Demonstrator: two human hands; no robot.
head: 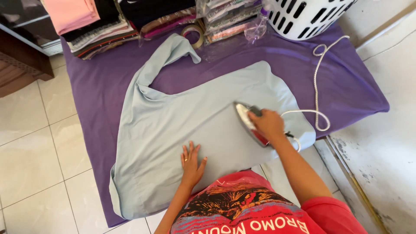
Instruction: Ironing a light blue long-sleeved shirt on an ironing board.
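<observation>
Right hand (pixel 269 123) grips the iron (pixel 248 121); left hand (pixel 192 163) (fingers spread) flattens pale cloth (pixel 173 130).

A home laundry or ironing corner is indicated. A purple cloth (pixel 99 91) is spread over a low pad on a pale tiled floor (pixel 30 147), folded clothes (pixel 104 26) are stacked along its far edge, and a white laundry basket (pixel 303 15) is set beside them.

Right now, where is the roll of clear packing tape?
In the head view, the roll of clear packing tape lies at the far edge of the purple cloth-covered surface, between the stacks of folded clothes, just beyond the pale blue garment's tip.
</observation>
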